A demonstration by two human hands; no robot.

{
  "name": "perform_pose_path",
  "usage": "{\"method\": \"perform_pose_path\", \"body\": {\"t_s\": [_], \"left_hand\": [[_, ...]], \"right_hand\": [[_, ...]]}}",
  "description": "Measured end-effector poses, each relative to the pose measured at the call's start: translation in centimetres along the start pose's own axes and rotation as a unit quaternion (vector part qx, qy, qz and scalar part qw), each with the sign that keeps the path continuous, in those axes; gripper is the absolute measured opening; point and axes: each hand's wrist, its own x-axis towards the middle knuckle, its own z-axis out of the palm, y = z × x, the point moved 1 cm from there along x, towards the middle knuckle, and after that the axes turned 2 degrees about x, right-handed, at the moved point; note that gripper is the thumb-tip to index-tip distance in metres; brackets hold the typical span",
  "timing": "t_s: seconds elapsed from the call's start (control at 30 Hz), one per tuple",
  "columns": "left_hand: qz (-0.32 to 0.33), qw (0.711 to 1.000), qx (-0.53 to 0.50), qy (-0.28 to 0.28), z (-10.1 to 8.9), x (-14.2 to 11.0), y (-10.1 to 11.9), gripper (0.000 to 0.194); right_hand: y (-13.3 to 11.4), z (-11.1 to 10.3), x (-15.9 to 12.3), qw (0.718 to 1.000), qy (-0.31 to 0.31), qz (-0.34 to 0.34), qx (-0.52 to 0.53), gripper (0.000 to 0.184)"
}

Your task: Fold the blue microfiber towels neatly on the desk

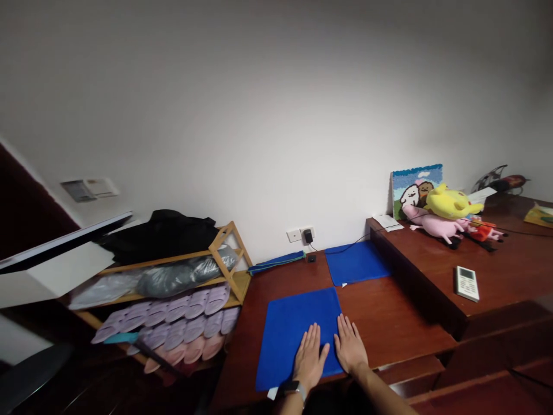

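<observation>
Brown table [389, 317] at lower centre of the frame bore the front blue cloth [283, 334], already spread flat, unfolded; left hand [309, 354] on it, right hand [349, 347] at its right edge, both open, gripping nothing.

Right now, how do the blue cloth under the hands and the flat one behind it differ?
The front cloth has the left hand on it and the right hand at its right edge; the back cloth has neither. The front cloth looks larger in view than the back cloth. Both are blue, spread flat, with white tags.
</observation>
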Motion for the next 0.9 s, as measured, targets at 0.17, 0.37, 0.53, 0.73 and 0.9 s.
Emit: {"method": "perform_pose_path", "body": {"t_s": [0.17,0.37,0.53,0.73,0.9], "left_hand": [[-0.117,0.991,0.042,0.046,-0.2,-5.3,-9.7,0.073],[-0.173,0.981,0.045,0.079,-0.6,-9.0,-13.9,0.077],[-0.178,0.981,0.035,0.075,-1.0,-9.0,-13.0,0.081],[-0.173,0.980,0.036,0.095,-0.3,-8.8,-13.5,0.080],[-0.173,0.981,0.041,0.082,-0.1,-8.5,-13.7,0.077]], "right_hand": [[-0.1,0.1,-0.3,1.000,0.011,0.004,0.004,0.068],[0.1,0.7,0.0,1.000,0.022,0.001,-0.011,0.068],[-0.4,0.2,-0.4,0.999,-0.002,0.015,-0.042,0.068],[-0.2,1.7,-3.1,0.999,0.029,0.003,-0.028,0.068],[-0.4,1.7,-4.3,0.999,0.021,0.009,-0.034,0.068]]}}
